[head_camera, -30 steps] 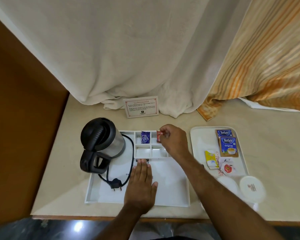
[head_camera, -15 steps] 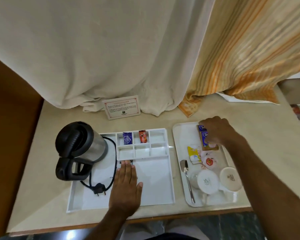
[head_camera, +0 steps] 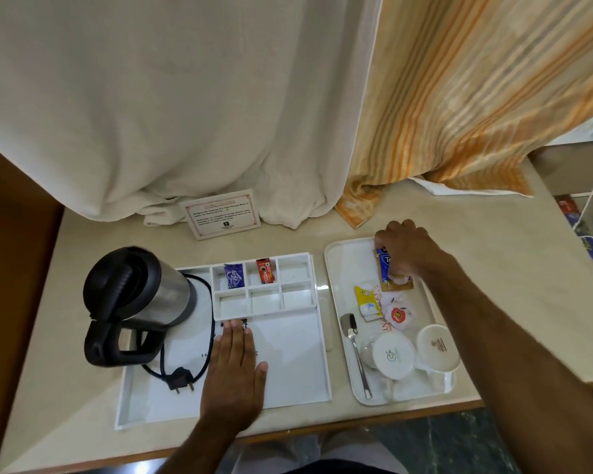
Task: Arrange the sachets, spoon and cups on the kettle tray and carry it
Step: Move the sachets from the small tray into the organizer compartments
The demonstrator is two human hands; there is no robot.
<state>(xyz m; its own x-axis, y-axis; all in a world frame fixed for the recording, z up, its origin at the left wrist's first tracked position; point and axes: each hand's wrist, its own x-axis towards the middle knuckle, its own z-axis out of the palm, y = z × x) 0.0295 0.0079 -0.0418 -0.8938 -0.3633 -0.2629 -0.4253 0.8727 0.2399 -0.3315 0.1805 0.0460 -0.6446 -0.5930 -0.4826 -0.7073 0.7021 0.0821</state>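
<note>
The white kettle tray (head_camera: 298, 378) holds a black and steel kettle (head_camera: 137, 302) at its left. A purple sachet (head_camera: 234, 276) and a red sachet (head_camera: 265, 271) lie in its back compartments. My left hand (head_camera: 235, 367) rests flat on this tray. On the second white tray (head_camera: 339, 268) to the right, my right hand (head_camera: 403, 249) pinches the blue tea sachets (head_camera: 386, 268). Near them lie a yellow sachet (head_camera: 366, 299) and a white sachet with a red mark (head_camera: 398, 314). A spoon (head_camera: 355, 350) and two upturned white cups (head_camera: 392, 355) (head_camera: 437, 347) sit at the front.
A printed card (head_camera: 221, 213) stands behind the kettle tray against a white curtain (head_camera: 185, 114). An orange striped curtain (head_camera: 476, 97) hangs at the right. The kettle's cord and plug (head_camera: 182, 379) lie on the tray. The counter's front edge (head_camera: 322, 429) runs just below both trays.
My right hand left the red sachet in the back compartment and moved right to the second tray, closing on the blue tea sachets. The left hand has stayed flat on the kettle tray.
</note>
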